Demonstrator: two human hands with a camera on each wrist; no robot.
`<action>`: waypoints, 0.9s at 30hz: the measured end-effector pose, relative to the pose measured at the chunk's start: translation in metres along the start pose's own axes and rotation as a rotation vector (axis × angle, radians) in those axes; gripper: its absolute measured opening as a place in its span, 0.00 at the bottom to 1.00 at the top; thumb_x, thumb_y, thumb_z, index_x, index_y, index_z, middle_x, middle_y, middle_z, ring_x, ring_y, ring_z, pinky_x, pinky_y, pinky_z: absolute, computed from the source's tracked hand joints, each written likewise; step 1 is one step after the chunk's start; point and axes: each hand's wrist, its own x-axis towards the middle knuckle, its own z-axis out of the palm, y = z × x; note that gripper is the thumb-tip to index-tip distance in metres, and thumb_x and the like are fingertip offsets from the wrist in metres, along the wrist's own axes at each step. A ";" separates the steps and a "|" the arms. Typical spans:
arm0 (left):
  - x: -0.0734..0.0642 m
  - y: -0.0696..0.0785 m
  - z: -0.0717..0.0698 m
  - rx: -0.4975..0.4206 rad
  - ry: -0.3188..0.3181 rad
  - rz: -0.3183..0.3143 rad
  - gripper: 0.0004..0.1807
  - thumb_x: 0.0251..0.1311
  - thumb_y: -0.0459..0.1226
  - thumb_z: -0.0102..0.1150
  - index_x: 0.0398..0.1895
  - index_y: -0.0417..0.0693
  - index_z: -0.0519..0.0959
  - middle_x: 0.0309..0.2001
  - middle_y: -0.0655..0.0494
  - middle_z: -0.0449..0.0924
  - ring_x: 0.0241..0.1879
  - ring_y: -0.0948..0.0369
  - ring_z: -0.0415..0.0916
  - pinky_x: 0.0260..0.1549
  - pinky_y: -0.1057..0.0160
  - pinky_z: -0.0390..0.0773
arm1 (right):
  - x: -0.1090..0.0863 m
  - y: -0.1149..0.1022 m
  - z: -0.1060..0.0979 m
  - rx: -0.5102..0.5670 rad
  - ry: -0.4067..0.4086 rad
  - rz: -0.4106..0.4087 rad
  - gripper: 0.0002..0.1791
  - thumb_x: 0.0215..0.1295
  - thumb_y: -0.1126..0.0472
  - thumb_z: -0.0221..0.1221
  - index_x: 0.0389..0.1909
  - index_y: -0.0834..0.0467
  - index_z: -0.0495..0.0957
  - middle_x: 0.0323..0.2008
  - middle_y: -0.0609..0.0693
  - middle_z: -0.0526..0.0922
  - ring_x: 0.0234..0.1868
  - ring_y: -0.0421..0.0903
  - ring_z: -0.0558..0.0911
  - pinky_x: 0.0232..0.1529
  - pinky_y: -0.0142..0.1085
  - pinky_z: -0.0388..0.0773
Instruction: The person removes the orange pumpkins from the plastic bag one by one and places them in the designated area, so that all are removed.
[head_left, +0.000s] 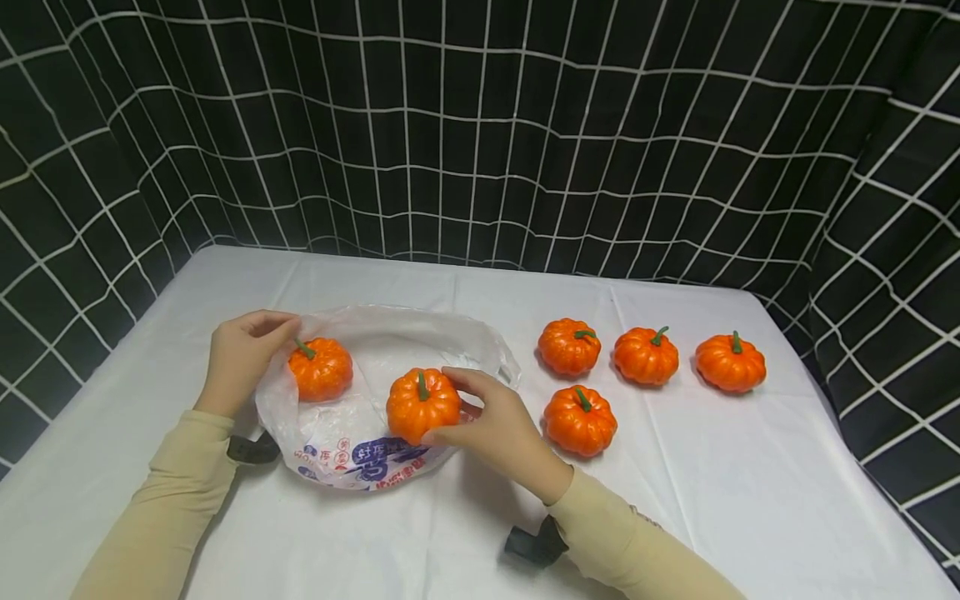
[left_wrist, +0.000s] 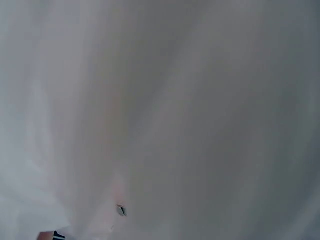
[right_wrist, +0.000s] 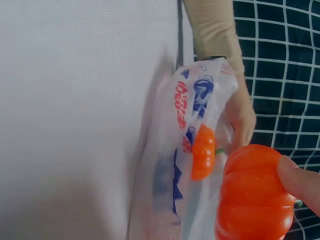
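A white plastic bag (head_left: pixel 405 333) with blue and red print lies with its mouth spread wide. My left hand (head_left: pixel 243 354) pinches the bag's left rim between thumb and fingers. Inside, close to that hand, sits a small orange pumpkin (head_left: pixel 321 369) with a green stem. My right hand (head_left: pixel 504 427) grips a second pumpkin (head_left: pixel 423 407) from its right side, over the bag's near half. In the right wrist view, the thumb (right_wrist: pixel 299 182) presses against the gripped pumpkin (right_wrist: pixel 255 195). Pale bag plastic fills the left wrist view, hiding the left fingers there.
Several more orange pumpkins (head_left: pixel 581 421) stand right of the bag on the white-clothed table (head_left: pixel 720 500). A black curtain with a white grid (head_left: pixel 480 125) rises behind the table and along both sides. Each wrist carries a dark device (head_left: pixel 536 543).
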 end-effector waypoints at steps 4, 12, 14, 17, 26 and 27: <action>-0.001 0.001 0.000 -0.003 -0.003 -0.004 0.25 0.68 0.52 0.57 0.51 0.38 0.82 0.55 0.38 0.82 0.60 0.44 0.74 0.66 0.42 0.70 | -0.008 0.003 -0.012 0.023 0.008 -0.009 0.41 0.46 0.64 0.77 0.65 0.59 0.74 0.65 0.55 0.77 0.67 0.53 0.75 0.62 0.45 0.77; -0.002 0.001 -0.001 -0.002 -0.006 -0.016 0.25 0.68 0.52 0.57 0.51 0.38 0.82 0.56 0.37 0.81 0.61 0.43 0.74 0.67 0.42 0.69 | -0.020 0.004 -0.030 0.039 -0.002 -0.020 0.40 0.50 0.62 0.75 0.66 0.61 0.72 0.66 0.57 0.75 0.69 0.55 0.72 0.65 0.46 0.75; -0.002 0.001 -0.001 -0.006 -0.007 -0.011 0.25 0.68 0.51 0.57 0.51 0.37 0.82 0.56 0.37 0.81 0.61 0.43 0.74 0.67 0.42 0.69 | -0.023 0.003 -0.034 0.032 0.012 -0.013 0.40 0.49 0.63 0.75 0.66 0.60 0.72 0.66 0.57 0.75 0.69 0.55 0.72 0.64 0.46 0.75; -0.002 0.001 -0.001 -0.007 -0.006 -0.007 0.25 0.68 0.51 0.57 0.51 0.37 0.82 0.55 0.37 0.82 0.61 0.43 0.74 0.67 0.42 0.69 | -0.029 0.002 -0.039 0.018 0.022 -0.014 0.41 0.49 0.63 0.76 0.66 0.61 0.72 0.66 0.57 0.75 0.69 0.55 0.72 0.64 0.46 0.76; -0.002 0.002 0.000 -0.009 -0.004 -0.003 0.25 0.68 0.51 0.57 0.51 0.37 0.82 0.55 0.38 0.82 0.61 0.43 0.74 0.67 0.42 0.69 | -0.048 0.005 -0.058 0.014 0.057 0.027 0.41 0.49 0.62 0.76 0.66 0.61 0.72 0.66 0.59 0.75 0.68 0.56 0.74 0.62 0.42 0.77; -0.001 0.001 0.000 -0.010 -0.005 -0.004 0.25 0.68 0.52 0.57 0.51 0.38 0.82 0.55 0.38 0.82 0.60 0.44 0.74 0.67 0.42 0.69 | -0.050 0.005 -0.061 0.011 0.064 0.031 0.42 0.49 0.61 0.76 0.66 0.61 0.71 0.65 0.59 0.75 0.67 0.56 0.75 0.61 0.42 0.77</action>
